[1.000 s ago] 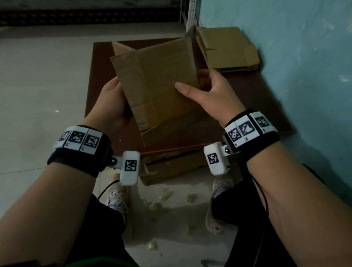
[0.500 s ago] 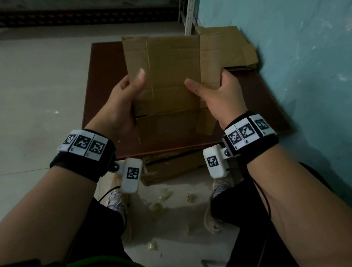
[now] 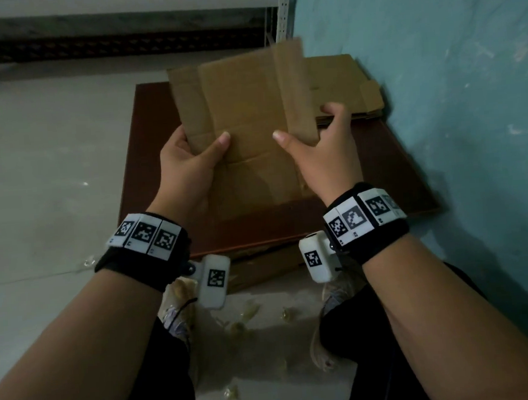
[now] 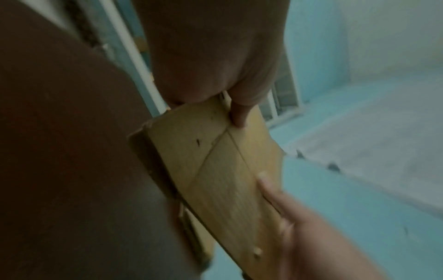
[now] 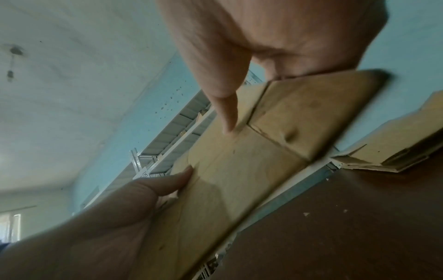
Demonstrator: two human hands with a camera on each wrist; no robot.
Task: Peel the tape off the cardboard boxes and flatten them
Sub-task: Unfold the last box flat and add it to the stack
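Observation:
I hold a brown cardboard box, opened out nearly flat, up in the air over a dark red-brown board. My left hand grips its lower left edge, thumb on the near face and fingers behind. My right hand grips the lower right edge the same way, where a side panel folds toward me. The left wrist view shows the box edge-on with both thumbs on it. In the right wrist view the box is pinched under my thumb. No tape shows on the box.
A stack of flattened cardboard lies on the board's far right against the teal wall. More cardboard sticks out under the board's near edge. Crumpled tape scraps litter the floor by my shoes. A white metal rack post stands at the back.
The box has gone from a slanted, half-folded shape to a wider, flatter sheet facing me. My left thumb came onto its front face, and both hands moved apart toward the side edges.

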